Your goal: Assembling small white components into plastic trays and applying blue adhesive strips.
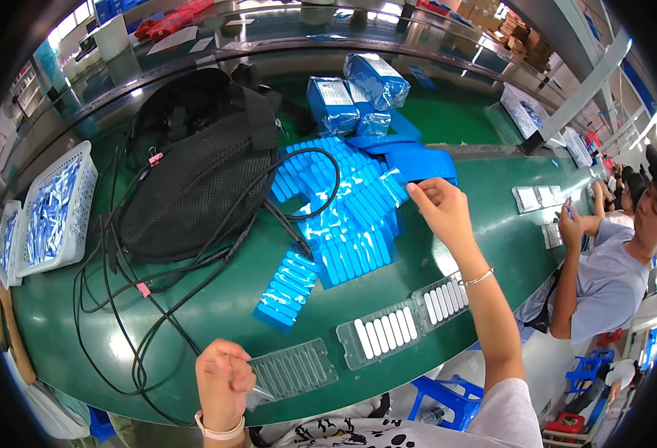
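My right hand point(445, 214) reaches to the right edge of a heap of blue film packs point(351, 201) with ribbed rows. Its thumb and index finger pinch at the corner of one pack. My left hand point(224, 375) is curled closed near the table's front edge, with a bit of clear plastic point(264, 393) showing below the fingers. Beside it lies a clear ribbed tray point(296, 370) with no white pieces in it. To its right, a clear tray with white sticks point(385, 335) and a second such tray point(443, 300) sit in line, the second partly behind my right forearm.
A black mesh bag point(201, 172) and looped black cables point(145, 328) cover the left middle. White baskets point(56, 209) of blue-and-white pieces stand far left. Wrapped blue bundles point(358, 93) sit behind the heap. A co-worker point(605, 261) works at the right, near more trays point(537, 198).
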The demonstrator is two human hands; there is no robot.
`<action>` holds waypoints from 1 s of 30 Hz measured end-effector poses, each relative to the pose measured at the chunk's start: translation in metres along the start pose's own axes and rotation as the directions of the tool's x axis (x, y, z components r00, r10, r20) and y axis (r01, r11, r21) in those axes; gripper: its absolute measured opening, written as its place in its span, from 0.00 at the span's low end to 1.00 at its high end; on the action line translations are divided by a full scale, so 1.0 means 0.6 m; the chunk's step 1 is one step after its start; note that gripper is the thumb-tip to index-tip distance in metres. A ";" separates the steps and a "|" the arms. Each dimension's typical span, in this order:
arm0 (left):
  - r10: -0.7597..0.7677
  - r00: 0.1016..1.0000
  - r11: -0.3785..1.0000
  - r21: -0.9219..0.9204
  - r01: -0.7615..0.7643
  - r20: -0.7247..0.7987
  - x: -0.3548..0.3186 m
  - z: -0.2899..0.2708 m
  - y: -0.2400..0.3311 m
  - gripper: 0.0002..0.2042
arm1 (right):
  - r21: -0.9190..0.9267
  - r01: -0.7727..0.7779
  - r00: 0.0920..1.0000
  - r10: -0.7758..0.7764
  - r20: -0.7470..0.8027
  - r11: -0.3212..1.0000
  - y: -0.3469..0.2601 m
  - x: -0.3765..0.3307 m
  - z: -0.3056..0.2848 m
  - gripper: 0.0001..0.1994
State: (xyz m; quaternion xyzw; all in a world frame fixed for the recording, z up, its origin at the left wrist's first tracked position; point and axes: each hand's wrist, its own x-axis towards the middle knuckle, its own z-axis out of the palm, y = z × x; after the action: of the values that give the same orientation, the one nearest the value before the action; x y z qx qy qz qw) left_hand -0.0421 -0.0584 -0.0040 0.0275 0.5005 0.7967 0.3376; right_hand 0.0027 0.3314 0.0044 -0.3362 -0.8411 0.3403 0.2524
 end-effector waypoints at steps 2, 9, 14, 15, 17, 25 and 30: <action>0.105 0.994 0.987 -0.119 -0.109 -0.042 0.008 -0.004 -0.006 0.21 | 0.017 -0.031 0.999 0.031 0.013 0.999 0.019 0.007 0.013 0.14; 0.075 0.997 0.993 -0.086 -0.076 -0.009 0.012 0.006 0.007 0.21 | 0.395 -0.053 0.993 0.006 0.119 0.917 -0.001 0.011 -0.001 0.10; 0.108 0.992 0.992 -0.051 -0.112 -0.069 0.016 0.013 0.007 0.18 | 0.571 0.047 0.997 -0.073 0.022 0.820 -0.049 -0.017 -0.037 0.07; 0.104 0.992 0.993 -0.053 -0.108 -0.067 0.014 0.014 0.007 0.18 | 0.633 0.079 0.993 -0.120 0.021 0.770 -0.051 -0.025 -0.046 0.07; 0.138 0.990 0.990 -0.011 -0.138 -0.016 0.007 0.014 0.008 0.17 | 0.579 0.116 0.988 -0.154 0.017 0.807 -0.063 -0.055 -0.054 0.07; 0.039 0.988 0.797 0.592 -0.120 0.148 0.032 0.130 0.040 0.19 | 0.781 0.127 0.862 -0.457 0.218 0.612 -0.097 -0.200 -0.044 0.16; 0.478 0.705 0.370 0.608 -0.703 0.524 0.046 0.119 0.007 0.16 | 0.681 0.360 0.774 -0.612 0.163 0.637 -0.083 -0.203 -0.033 0.13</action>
State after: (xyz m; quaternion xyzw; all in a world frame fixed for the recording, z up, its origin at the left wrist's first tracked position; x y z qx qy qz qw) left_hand -0.0381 0.0117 0.0269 0.4526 0.6972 0.5543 0.0419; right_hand 0.0750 0.2224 0.0303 0.0820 -0.7739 0.5699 0.2636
